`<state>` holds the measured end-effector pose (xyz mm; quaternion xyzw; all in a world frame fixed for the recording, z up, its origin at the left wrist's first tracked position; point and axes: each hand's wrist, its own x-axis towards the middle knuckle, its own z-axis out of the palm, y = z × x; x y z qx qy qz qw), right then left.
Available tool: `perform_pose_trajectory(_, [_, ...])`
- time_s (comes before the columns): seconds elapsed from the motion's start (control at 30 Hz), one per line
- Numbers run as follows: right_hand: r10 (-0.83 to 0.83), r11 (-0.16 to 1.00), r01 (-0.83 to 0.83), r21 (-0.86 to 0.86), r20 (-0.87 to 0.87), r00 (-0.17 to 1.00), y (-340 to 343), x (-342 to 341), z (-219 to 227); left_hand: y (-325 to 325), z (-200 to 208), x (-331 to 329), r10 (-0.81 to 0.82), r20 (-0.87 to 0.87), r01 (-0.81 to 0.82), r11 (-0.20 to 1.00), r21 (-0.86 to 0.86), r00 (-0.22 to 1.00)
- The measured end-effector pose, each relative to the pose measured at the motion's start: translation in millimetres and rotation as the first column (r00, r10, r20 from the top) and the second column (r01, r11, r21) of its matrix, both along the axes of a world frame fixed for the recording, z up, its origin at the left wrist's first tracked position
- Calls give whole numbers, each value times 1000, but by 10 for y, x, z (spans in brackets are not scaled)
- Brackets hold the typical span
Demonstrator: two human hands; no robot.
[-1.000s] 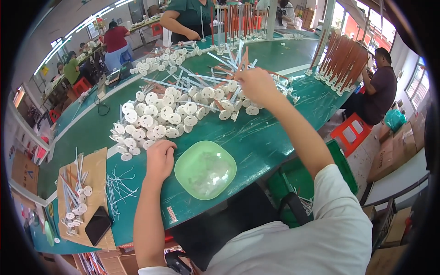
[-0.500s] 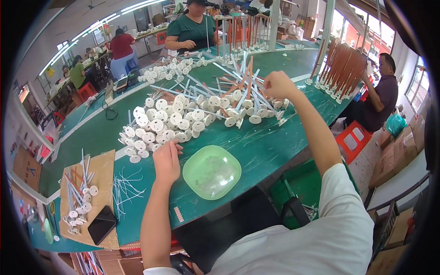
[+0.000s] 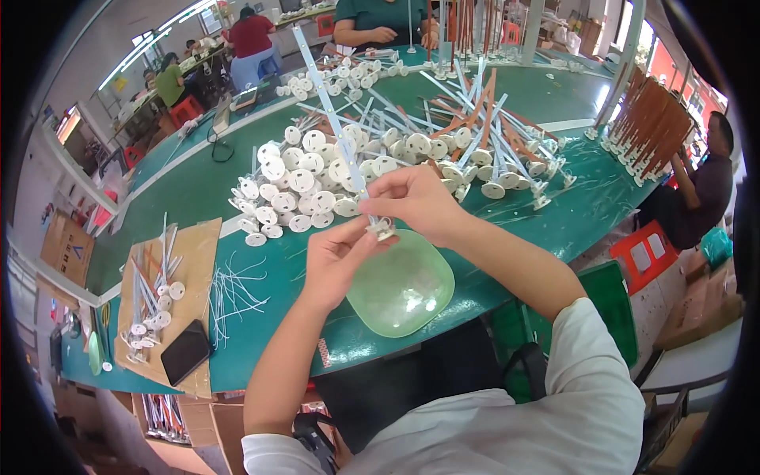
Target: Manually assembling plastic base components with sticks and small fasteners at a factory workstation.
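Observation:
My right hand [image 3: 416, 204] pinches the lower end of a long pale strip with small holes [image 3: 326, 103], which leans up and to the left. At its foot is a small round white base, held between the fingertips of my left hand [image 3: 342, 257]. Both hands meet above the rim of a light green bowl [image 3: 408, 297], whose small clear contents are hard to make out. Behind them lies a heap of white round-based pieces [image 3: 297, 182]. To its right, more pieces with pale and brown strips [image 3: 479, 142] fan out.
Left on the green table [image 3: 396, 348], thin white ties [image 3: 235, 297] lie beside a cardboard sheet [image 3: 198, 265] bearing several strip pieces and a black phone [image 3: 186, 354]. Brown strips stand upright [image 3: 649, 127] at the right, near a seated person. Another person [image 3: 376, 24] works across the table.
My right hand has come back from the heap's right side with a strip piece. My left hand has moved right to meet it and grips the base. The view has shifted.

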<state>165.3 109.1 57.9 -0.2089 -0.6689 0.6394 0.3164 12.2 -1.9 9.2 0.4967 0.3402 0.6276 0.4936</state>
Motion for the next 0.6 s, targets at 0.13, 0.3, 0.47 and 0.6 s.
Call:
perform_pose_trajectory(0.13, [-287,806,367,465,-235,929,-50,-47,-168,51,-113,-121,82,196,-67,994,-83,977])
perform_pose_trajectory(0.3, [-36,265,391,881,-396,918,-7,25,-294,30,-47,-82,27,358,-2,997,-71,933])
perform_pose_trajectory(0.47, [-6,149,485,862,-490,872,-52,16,-257,-4,-47,-68,-5,287,6,1000,-2,958])
perform_pose_trajectory(0.6, [-21,118,517,848,-519,855,-95,19,-260,7,-136,-90,-98,294,83,995,64,951])
